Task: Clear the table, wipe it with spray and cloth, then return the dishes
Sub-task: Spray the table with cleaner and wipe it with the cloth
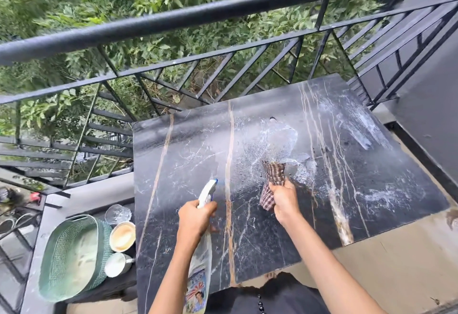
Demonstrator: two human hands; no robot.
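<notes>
A black marble table (173,165) with tan and white veins fills the middle of the head view; wet spray streaks cover its centre and right side. My right hand (285,199) grips a brown checked cloth (272,177) pressed on the wet patch. My left hand (195,219) holds a white spray bottle (205,194) by its trigger head, nozzle pointing away over the table; the bottle's labelled body hangs below my wrist. The dishes stand off the table at the left: a glass (117,213), a tan bowl (122,235) and a white cup (117,264).
A green woven basket (71,256) sits beside the dishes on a dark ledge at the left. A black metal railing (198,13) runs behind the table, with green foliage beyond. A dark wall stands at the right; tan floor lies below the table's near edge.
</notes>
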